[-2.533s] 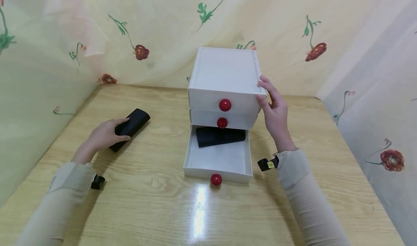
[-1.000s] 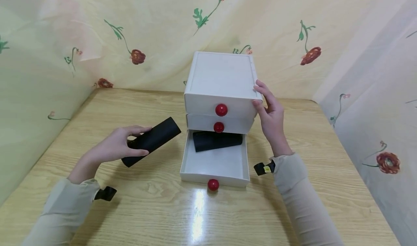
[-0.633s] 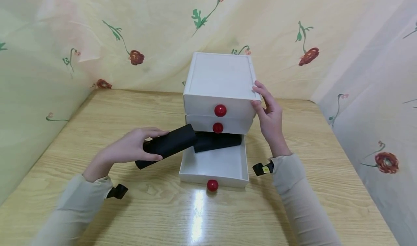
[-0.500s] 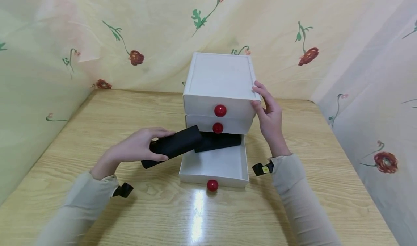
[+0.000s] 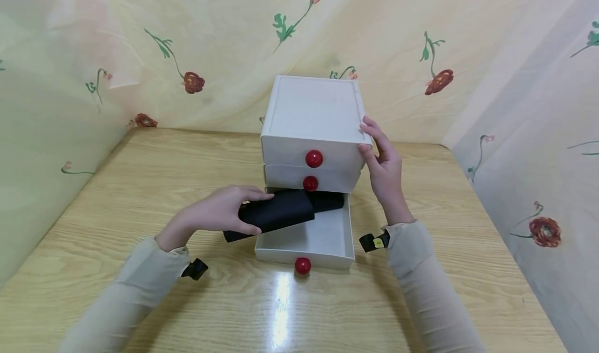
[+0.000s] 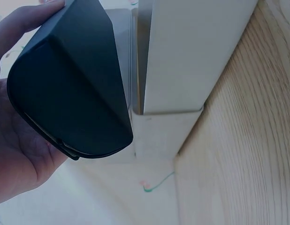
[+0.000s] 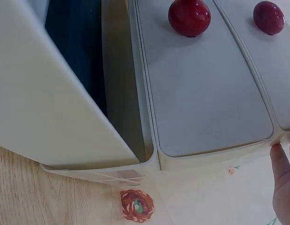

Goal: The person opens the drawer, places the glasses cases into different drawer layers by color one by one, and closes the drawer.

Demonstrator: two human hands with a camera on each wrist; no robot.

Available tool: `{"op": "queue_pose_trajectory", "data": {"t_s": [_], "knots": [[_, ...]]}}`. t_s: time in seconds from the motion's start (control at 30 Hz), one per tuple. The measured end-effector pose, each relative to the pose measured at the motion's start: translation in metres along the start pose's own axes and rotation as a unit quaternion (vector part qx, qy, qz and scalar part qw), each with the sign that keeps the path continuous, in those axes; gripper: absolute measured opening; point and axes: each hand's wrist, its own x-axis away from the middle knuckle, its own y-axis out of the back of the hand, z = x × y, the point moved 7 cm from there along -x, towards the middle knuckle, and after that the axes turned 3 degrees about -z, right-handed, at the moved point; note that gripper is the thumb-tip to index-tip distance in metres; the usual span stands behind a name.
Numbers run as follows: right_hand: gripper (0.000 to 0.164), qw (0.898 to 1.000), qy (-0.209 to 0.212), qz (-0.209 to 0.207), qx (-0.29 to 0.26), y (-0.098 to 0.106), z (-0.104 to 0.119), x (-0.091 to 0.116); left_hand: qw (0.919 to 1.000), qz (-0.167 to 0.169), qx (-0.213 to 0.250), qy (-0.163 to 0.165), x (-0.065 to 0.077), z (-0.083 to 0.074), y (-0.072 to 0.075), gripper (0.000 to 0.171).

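Note:
My left hand (image 5: 226, 210) grips a black glasses case (image 5: 281, 211) between thumb and fingers. The case is slightly tilted, its right part over the pulled-out bottom drawer (image 5: 327, 233) and its left end beyond the drawer's left wall. Whether it touches the drawer floor, I cannot tell. The left wrist view shows the rounded end of the case (image 6: 74, 98) close up. A second black case (image 5: 329, 201) lies at the back of that drawer, partly covered by the first. My right hand (image 5: 386, 173) holds the upper front right corner of the white drawer unit (image 5: 318, 108).
The unit stands on a wooden table (image 5: 187, 155) near the back. Its two upper drawers are closed, with red knobs (image 5: 314, 158); the bottom drawer's knob (image 5: 302, 266) juts forward. Flowered cloth (image 5: 224, 46) hangs behind and at both sides.
My left hand has lifted the glasses case from the table on the left and brought it rightward, then lower over the drawer. The right hand has stayed on the unit's corner.

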Motion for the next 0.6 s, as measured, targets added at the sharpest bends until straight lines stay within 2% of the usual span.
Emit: {"op": "queue_pose_trajectory", "data": {"t_s": [0.6], "knots": [[0.044, 1.000, 0.001, -0.001, -0.006, 0.000, 0.000, 0.000, 0.9990, 0.029, -0.013, -0.030, -0.027, -0.020, -0.015, 0.066]]}}
